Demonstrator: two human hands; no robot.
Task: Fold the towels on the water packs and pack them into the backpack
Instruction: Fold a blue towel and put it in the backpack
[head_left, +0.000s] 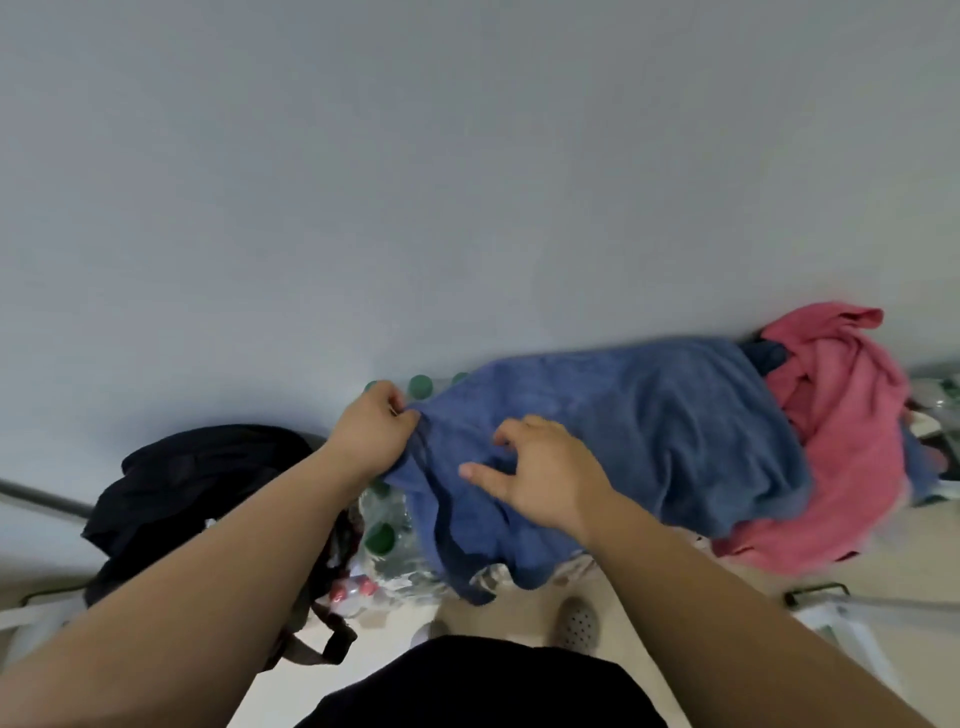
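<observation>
Blue towel (649, 426) lies spread over the water packs (384, 540), left hand (371, 431) pinching its left corner, right hand (545, 473) bent-fingered on the cloth, grip unconfirmed; recommend drawing the corner taut and matching edges squarely before creasing.

A blue towel (649, 431) lies spread over packs of green-capped water bottles (382, 538) against a pale wall. The left hand (371, 431) pinches its far left corner. The right hand (545, 478) rests on the cloth with bent fingers; whether it grips is unclear. A pink towel (841, 441) lies bunched at the right and a black backpack (197, 483) at the left.
</observation>
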